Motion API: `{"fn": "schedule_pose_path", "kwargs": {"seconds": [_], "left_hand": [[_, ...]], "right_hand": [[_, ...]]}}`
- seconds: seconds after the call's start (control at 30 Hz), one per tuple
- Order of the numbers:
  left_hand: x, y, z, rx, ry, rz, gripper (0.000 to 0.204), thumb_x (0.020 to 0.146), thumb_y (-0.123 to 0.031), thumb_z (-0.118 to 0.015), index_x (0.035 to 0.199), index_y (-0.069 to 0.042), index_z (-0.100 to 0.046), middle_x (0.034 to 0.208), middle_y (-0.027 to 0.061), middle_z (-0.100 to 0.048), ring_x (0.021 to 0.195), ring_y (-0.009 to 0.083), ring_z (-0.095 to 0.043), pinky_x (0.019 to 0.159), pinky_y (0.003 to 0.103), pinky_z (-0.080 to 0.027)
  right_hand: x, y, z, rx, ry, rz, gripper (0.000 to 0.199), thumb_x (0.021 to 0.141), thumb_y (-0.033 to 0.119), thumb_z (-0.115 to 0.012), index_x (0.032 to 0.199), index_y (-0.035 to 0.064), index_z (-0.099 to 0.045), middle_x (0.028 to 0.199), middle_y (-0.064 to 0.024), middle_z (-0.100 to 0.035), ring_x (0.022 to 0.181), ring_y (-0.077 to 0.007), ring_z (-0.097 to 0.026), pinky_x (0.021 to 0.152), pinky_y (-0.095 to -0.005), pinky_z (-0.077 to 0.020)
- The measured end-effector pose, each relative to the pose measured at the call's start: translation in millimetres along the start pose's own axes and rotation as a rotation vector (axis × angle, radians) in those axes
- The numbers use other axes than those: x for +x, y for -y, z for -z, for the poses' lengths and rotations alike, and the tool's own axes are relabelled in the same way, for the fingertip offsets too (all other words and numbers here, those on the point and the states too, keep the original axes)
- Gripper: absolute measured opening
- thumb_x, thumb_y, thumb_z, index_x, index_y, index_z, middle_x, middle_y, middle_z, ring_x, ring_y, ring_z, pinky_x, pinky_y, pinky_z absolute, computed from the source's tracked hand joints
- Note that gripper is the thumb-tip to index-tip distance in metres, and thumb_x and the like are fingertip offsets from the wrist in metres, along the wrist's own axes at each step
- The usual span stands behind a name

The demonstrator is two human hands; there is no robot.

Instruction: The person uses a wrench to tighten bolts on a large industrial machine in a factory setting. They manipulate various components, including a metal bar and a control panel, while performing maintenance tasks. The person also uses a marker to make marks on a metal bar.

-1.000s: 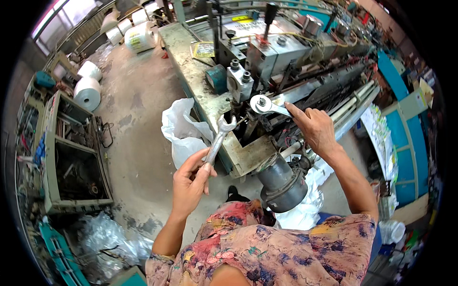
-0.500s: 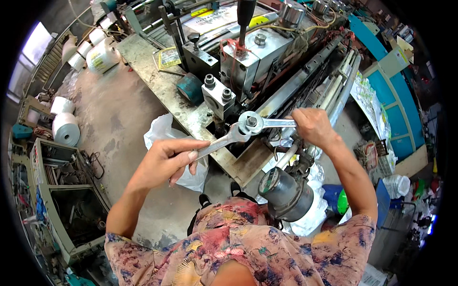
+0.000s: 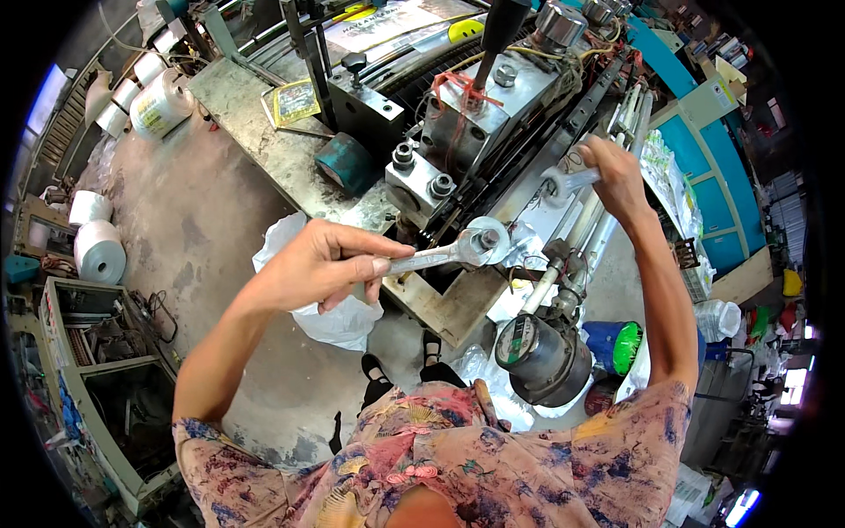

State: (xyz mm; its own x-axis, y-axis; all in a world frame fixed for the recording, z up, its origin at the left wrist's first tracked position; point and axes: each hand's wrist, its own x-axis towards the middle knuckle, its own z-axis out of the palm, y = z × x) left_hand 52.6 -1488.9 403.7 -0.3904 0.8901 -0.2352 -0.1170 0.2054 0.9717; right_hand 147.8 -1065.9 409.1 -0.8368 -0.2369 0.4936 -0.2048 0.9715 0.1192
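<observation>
My left hand (image 3: 321,264) grips the handle of an open-ended wrench (image 3: 429,259) between thumb and fingers. That wrench's head sits around a bolt (image 3: 489,238) at the front of the machine. Up and to the right, my right hand (image 3: 618,180) is closed round a second wrench (image 3: 576,180), whose slightly blurred head is held in the air, apart from the bolt. Just behind the left wrench stands a steel block (image 3: 419,185) with two socket-head bolts. A larger metal block (image 3: 466,123), tied with red string, carries a black-handled lever (image 3: 503,26).
The machine's worn bed (image 3: 255,132) runs to the far left, with a teal roller (image 3: 348,165) on it. A grey motor (image 3: 546,361) juts out near my body. A white plastic bag (image 3: 339,321) lies below my left hand. White film rolls (image 3: 99,253) stand at left.
My right hand has lifted its wrench off the bolt and moved it up and right. My left hand's wrench remains at the bolt. The whole view has shifted slightly.
</observation>
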Motion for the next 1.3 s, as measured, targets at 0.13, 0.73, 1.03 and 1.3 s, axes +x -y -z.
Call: {"fn": "schedule_pose_path", "kwargs": {"seconds": [0.13,0.73,1.03,1.3], "left_hand": [[24,-21,22,0.167,0.036,0.054,0.025,0.091,-0.011,-0.062,0.114,-0.003,-0.070,0.068,0.0042,-0.068,0.039,0.0030,-0.045,0.036,0.019,-0.035],[108,-29,-223,-1.292,0.023,-0.071,0.035,0.106,-0.032,-0.027,0.117,-0.002,-0.041,0.133,0.0187,-0.048,0.129,0.0326,-0.047,0.109,0.048,-0.043],[25,-30,-202,-0.673,0.198,-0.187,0.035,0.106,-0.034,-0.033,0.108,-0.003,-0.050,0.101,0.0128,-0.065,0.090,0.0196,-0.066,0.077,0.033,-0.055],[-84,47,-97,-0.319,-0.465,-0.416,0.032,0.106,-0.034,-0.035,0.097,-0.007,-0.048,0.080,0.0102,-0.066,0.074,0.0176,-0.067,0.065,0.029,-0.054]], "right_hand": [[-49,7,33,-0.077,0.076,-0.123,0.024,0.094,0.020,-0.058,0.077,0.0053,-0.048,0.065,-0.0142,-0.049,0.058,-0.0346,-0.052,0.054,-0.0437,-0.0404],[-129,21,49,0.455,0.168,-0.822,0.034,0.104,0.026,-0.043,0.078,0.0042,-0.048,0.058,-0.0011,-0.039,0.052,-0.0129,-0.040,0.049,-0.0288,-0.0328],[-94,113,110,1.313,0.316,-0.855,0.038,0.104,0.037,-0.033,0.086,0.0068,-0.048,0.065,-0.0079,-0.060,0.055,-0.0160,-0.054,0.058,-0.0283,-0.0452],[-54,285,98,1.821,0.407,-1.135,0.036,0.106,0.042,-0.028,0.094,0.0122,-0.044,0.077,-0.0099,-0.065,0.069,-0.0136,-0.057,0.053,-0.0259,-0.0397]]}}
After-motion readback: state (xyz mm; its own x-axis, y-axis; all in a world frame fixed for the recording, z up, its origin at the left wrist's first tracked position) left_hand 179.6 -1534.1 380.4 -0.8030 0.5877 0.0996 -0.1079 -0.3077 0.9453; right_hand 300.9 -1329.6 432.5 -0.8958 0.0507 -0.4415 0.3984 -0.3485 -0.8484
